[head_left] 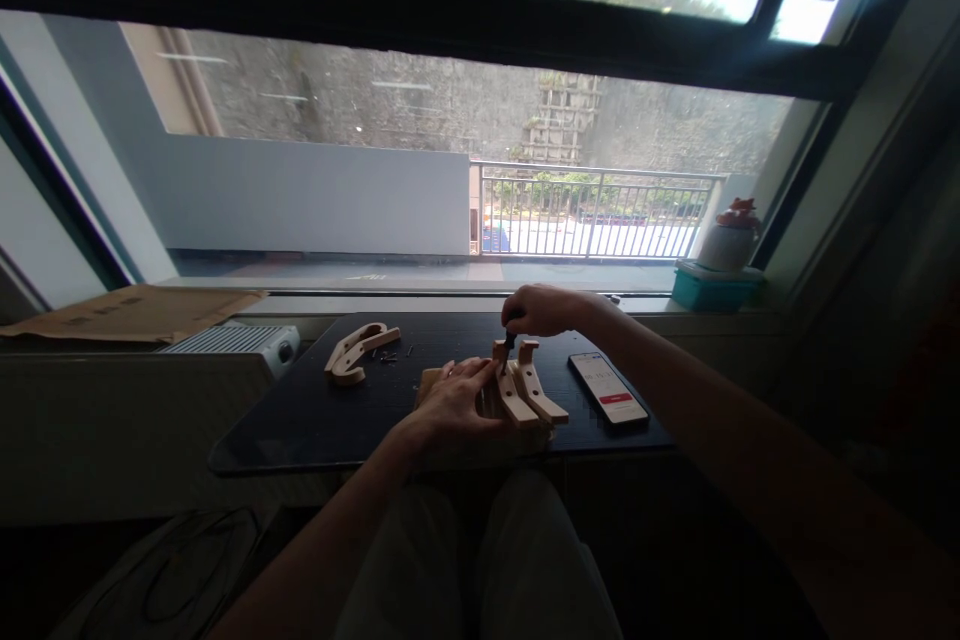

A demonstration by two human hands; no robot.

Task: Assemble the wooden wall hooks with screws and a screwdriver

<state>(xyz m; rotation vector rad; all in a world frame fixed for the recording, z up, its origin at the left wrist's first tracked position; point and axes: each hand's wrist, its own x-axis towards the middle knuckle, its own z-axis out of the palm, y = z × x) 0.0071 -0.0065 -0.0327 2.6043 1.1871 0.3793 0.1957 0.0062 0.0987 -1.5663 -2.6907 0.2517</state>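
Pressing my left hand (457,398) flat, fingers spread, over the wooden hook pieces (525,398) at the table's (315,430) near edge, my right hand (544,310) pinches a small dark tool (509,341) on top: light, stiff wood I'd judge, best gripped along its flanks.

The person's 2 arms are bare. The left forearm (330,530) and the right forearm (720,430) are uncovered from the wrist to the edge of the frame. The left grip (461,400) and the right grip (544,310) are bare hands; finer detail on the fingers is too small to tell. The trousers (480,560) are a pale grey-beige, of plain, unpatterned cloth with a few soft creases. A narrow dark line parts the 2 legs.
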